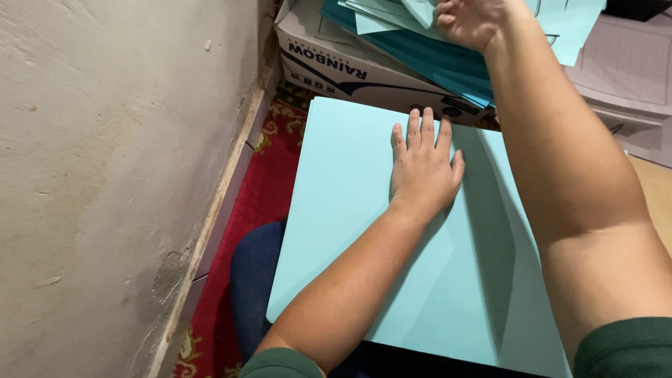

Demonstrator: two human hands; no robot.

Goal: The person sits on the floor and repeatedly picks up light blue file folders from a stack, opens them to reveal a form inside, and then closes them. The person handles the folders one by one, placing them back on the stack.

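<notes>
A rough plaster wall (105, 175) is filling the left side of the view, and a strip of red patterned carpet (259, 196) is running along its foot, with a dark blue trouser leg (255, 280) showing at about 7 o'clock from the middle of the view. Next to the right, a large pale blue sheet of paper (343, 203) is lying flat across the person's lap, its far edge touching a cardboard box (350, 66) at 12 o'clock. The left hand (423, 171) is resting on this sheet with the palm down and the fingers held close together, pointing toward 12 o'clock and pressing the paper flat. Inside the box, a stack of darker blue sheets (434, 59) is lying under loose pale ones. Further right, at about 1 o'clock, the right hand (472, 21) is reaching into the box with its fingers curled, pinching the edge of a pale blue loose sheet (567, 24). A grey crate (623, 77) is sitting at 2 o'clock, just beside the box.
</notes>
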